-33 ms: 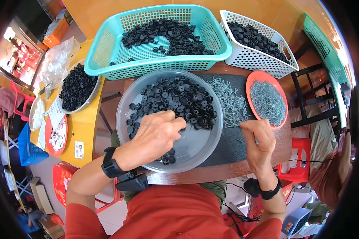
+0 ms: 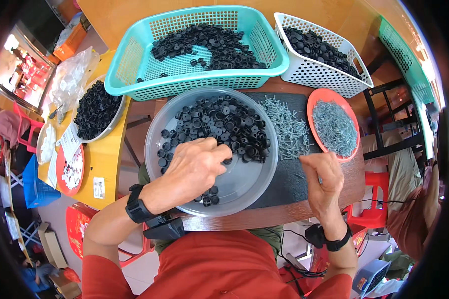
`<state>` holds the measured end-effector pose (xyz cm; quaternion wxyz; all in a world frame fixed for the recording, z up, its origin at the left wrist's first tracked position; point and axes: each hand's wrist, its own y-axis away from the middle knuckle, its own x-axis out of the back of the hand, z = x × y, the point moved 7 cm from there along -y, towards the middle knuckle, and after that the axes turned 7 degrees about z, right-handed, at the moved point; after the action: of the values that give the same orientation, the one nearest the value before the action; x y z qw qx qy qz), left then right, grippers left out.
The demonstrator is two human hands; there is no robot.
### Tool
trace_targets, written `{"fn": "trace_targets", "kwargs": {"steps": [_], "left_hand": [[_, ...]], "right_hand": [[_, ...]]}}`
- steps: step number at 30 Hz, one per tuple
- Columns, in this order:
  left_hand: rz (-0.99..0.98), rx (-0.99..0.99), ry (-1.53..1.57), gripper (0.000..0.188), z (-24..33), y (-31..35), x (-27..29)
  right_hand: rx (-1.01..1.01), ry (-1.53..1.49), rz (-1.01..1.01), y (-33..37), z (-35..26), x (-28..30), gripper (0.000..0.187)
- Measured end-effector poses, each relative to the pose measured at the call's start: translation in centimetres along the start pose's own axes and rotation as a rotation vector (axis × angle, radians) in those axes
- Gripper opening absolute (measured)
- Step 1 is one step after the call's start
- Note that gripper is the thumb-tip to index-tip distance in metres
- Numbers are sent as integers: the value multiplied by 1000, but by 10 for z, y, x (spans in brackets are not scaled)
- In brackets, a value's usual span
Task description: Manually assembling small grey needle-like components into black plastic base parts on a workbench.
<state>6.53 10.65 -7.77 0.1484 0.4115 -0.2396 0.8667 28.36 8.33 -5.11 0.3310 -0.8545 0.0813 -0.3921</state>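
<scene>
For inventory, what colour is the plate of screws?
The plate is orange-red, clearest in head view.

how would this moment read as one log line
left hand: over clear tub, at black plastic parts | right hand: pinched beside loose screws, contents unclear | nearby: red plate with more screws, teal basket

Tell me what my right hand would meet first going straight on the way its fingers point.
Probably the pile of silver screws on the black mat, just up-left of your right hand in the picture, though depth is unclear.

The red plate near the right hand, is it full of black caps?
No, the red plate holds a heap of silvery screws.
</scene>
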Motion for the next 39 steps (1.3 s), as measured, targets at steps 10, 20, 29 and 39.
{"fn": "trace_targets", "kwargs": {"steps": [10,20,29,39], "left_hand": [[61,-187,-150,17,21,-28,-19],[63,-234,-165,18,18,-29,-26],[67,-207,-156,22,22,-19,-13],[36,-356,-83,17,45,-22,-32]], "right_hand": [[95,220,-148,32,2,-16,25],[36,191,-110,33,7,-4,20],[40,246,-141,41,10,-8,18],[21,259,-125,42,14,-8,20]]}}
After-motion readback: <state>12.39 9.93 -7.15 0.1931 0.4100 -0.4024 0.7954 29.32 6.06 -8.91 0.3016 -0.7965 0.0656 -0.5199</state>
